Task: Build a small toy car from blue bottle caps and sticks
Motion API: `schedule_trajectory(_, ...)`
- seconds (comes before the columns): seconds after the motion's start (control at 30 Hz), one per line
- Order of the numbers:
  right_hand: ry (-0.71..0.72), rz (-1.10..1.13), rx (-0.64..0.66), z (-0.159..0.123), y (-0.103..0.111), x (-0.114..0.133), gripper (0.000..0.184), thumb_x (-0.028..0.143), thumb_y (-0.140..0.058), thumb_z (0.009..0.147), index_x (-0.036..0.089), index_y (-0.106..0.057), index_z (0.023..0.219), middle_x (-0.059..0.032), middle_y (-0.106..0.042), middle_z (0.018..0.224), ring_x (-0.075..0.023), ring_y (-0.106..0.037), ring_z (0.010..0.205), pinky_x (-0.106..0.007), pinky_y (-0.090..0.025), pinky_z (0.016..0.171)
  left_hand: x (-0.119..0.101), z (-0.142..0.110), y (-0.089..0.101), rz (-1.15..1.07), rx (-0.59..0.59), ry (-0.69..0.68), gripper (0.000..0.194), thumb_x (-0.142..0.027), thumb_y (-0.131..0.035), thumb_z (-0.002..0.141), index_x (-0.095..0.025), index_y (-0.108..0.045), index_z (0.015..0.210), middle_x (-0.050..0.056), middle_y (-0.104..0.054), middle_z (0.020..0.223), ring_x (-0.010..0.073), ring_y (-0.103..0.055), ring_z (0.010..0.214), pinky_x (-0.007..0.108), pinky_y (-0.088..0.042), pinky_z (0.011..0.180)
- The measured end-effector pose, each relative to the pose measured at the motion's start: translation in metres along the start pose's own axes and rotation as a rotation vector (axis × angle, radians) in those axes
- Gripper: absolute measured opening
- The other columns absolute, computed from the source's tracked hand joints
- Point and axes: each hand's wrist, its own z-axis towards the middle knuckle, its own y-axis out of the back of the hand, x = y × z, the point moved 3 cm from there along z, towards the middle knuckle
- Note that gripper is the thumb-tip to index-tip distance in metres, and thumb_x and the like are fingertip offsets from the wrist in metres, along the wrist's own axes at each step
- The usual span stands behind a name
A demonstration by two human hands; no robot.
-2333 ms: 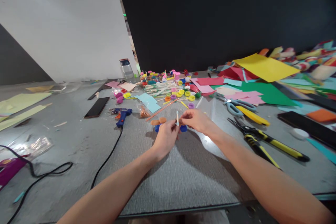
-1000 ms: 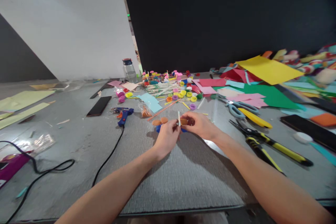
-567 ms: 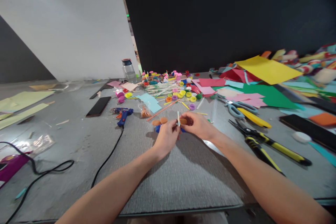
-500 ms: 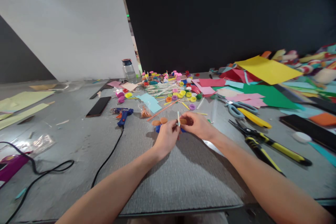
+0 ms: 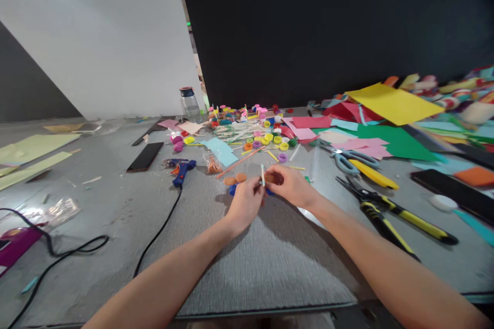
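Note:
My left hand [image 5: 247, 199] and my right hand [image 5: 290, 183] meet over the grey table, both closed around a small craft model. The model shows orange-brown round pieces [image 5: 241, 177] on top and blue parts [image 5: 232, 190] at its left side; the fingers cover most of the rest. A short pale stick [image 5: 263, 175] stands upright between the fingertips of the two hands. Whether it is fixed to the model I cannot tell. To the left lies a blue glue gun [image 5: 184, 170], apart from the hands.
Behind the hands lie coloured bottle caps [image 5: 283, 157], thin sticks and a light blue paper [image 5: 219, 151]. On the right are scissors [image 5: 349, 158], a yellow cutter [image 5: 374, 174] and pliers [image 5: 386, 205]. A phone [image 5: 145, 157] and a trailing black cord [image 5: 157, 236] lie left.

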Motion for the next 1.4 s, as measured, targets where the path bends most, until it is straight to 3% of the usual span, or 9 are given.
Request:
schedule_trajectory(0.13, -0.002, -0.002, 0.003, 0.0, -0.001, 0.0, 0.013, 0.026, -0.066, 0.079, 0.019, -0.064, 0.089, 0.0007, -0.067, 0.074, -0.0143, -0.058, 0.065, -0.026, -0.042, 0.061, 0.002, 0.001, -0.001, -0.001, 0.004, -0.005, 0.017, -0.012, -0.045, 0.085, -0.018, -0.055, 0.072, -0.001, -0.057, 0.062, 0.0119, -0.056, 0.05, 0.022, -0.038, 0.052)
schedule_trajectory(0.33, -0.058, 0.023, 0.013, -0.001, 0.001, -0.001, 0.024, 0.032, -0.068, 0.081, 0.019, -0.065, 0.1, -0.0033, -0.072, 0.092, -0.0152, -0.061, 0.068, -0.028, -0.046, 0.064, 0.003, 0.001, 0.0, -0.01, 0.004, -0.007, 0.016, -0.01, -0.045, 0.083, -0.018, -0.057, 0.076, -0.002, -0.058, 0.063, 0.0117, -0.057, 0.051, 0.021, -0.04, 0.052)
schedule_trajectory(0.57, -0.041, -0.046, 0.024, -0.002, 0.006, 0.005, 0.012, 0.03, -0.068, 0.082, 0.019, -0.066, 0.088, 0.0004, -0.067, 0.075, -0.0139, -0.056, 0.063, -0.027, -0.041, 0.059, 0.0, 0.0, 0.001, -0.021, 0.004, -0.009, 0.018, -0.013, -0.046, 0.086, -0.018, -0.056, 0.072, -0.002, -0.057, 0.06, 0.0124, -0.057, 0.051, 0.022, -0.04, 0.053)
schedule_trajectory(0.8, -0.016, -0.025, -0.002, -0.001, 0.001, 0.005, 0.009, 0.026, -0.067, 0.08, 0.019, -0.065, 0.085, -0.0001, -0.068, 0.074, -0.0143, -0.057, 0.064, -0.026, -0.042, 0.06, -0.001, 0.0, 0.001, -0.017, 0.0, -0.008, 0.018, -0.009, -0.046, 0.083, -0.018, -0.054, 0.07, -0.002, -0.056, 0.058, 0.0119, -0.056, 0.051, 0.021, -0.039, 0.052)
schedule_trajectory(0.97, -0.115, 0.054, 0.029, 0.0, 0.012, 0.002, 0.027, 0.032, -0.067, 0.08, 0.017, -0.067, 0.102, -0.0057, -0.073, 0.094, -0.0157, -0.062, 0.07, -0.028, -0.048, 0.064, 0.002, 0.0, 0.0, -0.018, 0.015, 0.008, 0.015, -0.015, -0.048, 0.088, -0.017, -0.06, 0.08, -0.001, -0.061, 0.067, 0.011, -0.058, 0.051, 0.021, -0.041, 0.052)
schedule_trajectory(1.03, -0.197, 0.064, 0.023, 0.002, 0.02, -0.003, 0.025, 0.036, -0.063, 0.083, 0.016, -0.068, 0.096, -0.0072, -0.073, 0.09, -0.0154, -0.061, 0.067, -0.028, -0.047, 0.061, 0.004, 0.001, 0.0, -0.034, 0.019, 0.025, 0.015, -0.02, -0.049, 0.09, -0.016, -0.061, 0.083, 0.0, -0.062, 0.069, 0.0108, -0.058, 0.051, 0.021, -0.042, 0.052)
schedule_trajectory(1.17, -0.267, 0.041, 0.083, 0.003, 0.026, -0.009, 0.031, 0.041, -0.058, 0.085, 0.017, -0.064, 0.067, -0.0045, -0.066, 0.063, -0.0128, -0.052, 0.051, -0.025, -0.038, 0.049, 0.005, 0.001, -0.001, -0.049, 0.024, 0.025, 0.017, -0.023, -0.049, 0.092, -0.015, -0.062, 0.085, 0.0, -0.062, 0.066, 0.0111, -0.059, 0.051, 0.021, -0.043, 0.052)
schedule_trajectory(1.4, -0.299, 0.017, 0.128, 0.005, 0.014, -0.008, 0.03, 0.038, -0.06, 0.081, 0.018, -0.061, 0.059, -0.0008, -0.06, 0.053, -0.011, -0.047, 0.046, -0.024, -0.032, 0.045, 0.001, 0.0, -0.001, -0.029, 0.019, 0.008, 0.017, -0.02, -0.049, 0.091, -0.016, -0.062, 0.082, -0.001, -0.06, 0.063, 0.0116, -0.058, 0.051, 0.022, -0.043, 0.054)
